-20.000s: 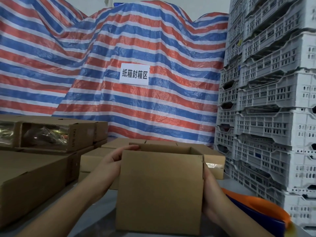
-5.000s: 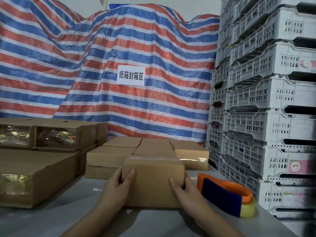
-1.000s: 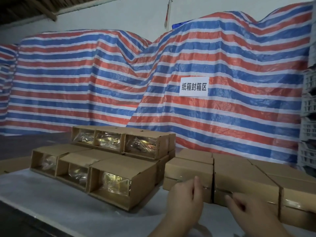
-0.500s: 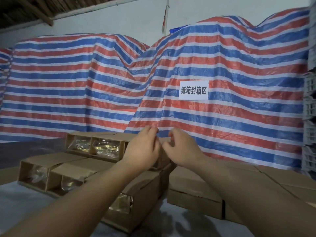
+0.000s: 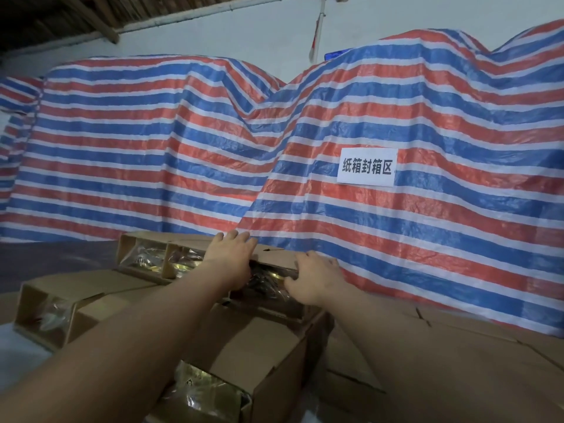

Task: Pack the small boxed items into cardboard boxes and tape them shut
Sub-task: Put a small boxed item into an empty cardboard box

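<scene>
Both hands on top-row windowed box (image 5: 274,257): left hand (image 5: 229,254) flat on top, right hand (image 5: 311,276) gripping right end.

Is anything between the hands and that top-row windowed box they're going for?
Nothing visible. The left hand rests on top of the windowed box, and the right hand grips its right end. Other boxed items lie below it, none between hands and box.

Striped tarp (image 5: 396,239) w/ white paper sign (image 5: 367,167), white wall (image 5: 244,35) behind.
</scene>
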